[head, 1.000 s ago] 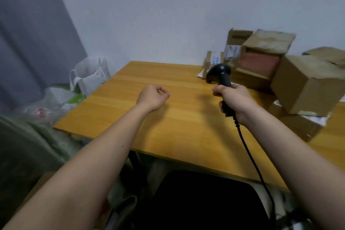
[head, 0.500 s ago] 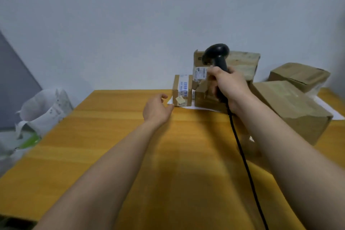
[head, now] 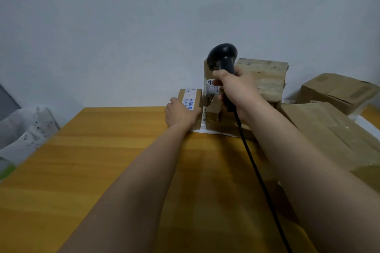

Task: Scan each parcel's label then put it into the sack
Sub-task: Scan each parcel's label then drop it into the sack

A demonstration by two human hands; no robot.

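Note:
A small brown cardboard parcel (head: 193, 98) with a white and blue label stands upright at the far edge of the wooden table (head: 92, 160). My left hand (head: 178, 114) grips it from the near left side, fingers wrapped round its lower part. My right hand (head: 238, 90) holds a black barcode scanner (head: 223, 57) by its handle, head raised above the parcels, its black cable (head: 257, 170) trailing back toward me. A white sack (head: 26, 131) sits off the table's left edge.
Several larger cardboard boxes crowd the back right of the table: a tall one with a white label (head: 210, 88), a wide worn box (head: 265, 78), a big box (head: 333, 135) near my right arm and another (head: 337, 90) behind it. A grey wall stands right behind them.
My left hand moved forward from the table's middle and took hold of the small labelled parcel. My right hand lifted the scanner up and toward the boxes. The view tilted up and closer.

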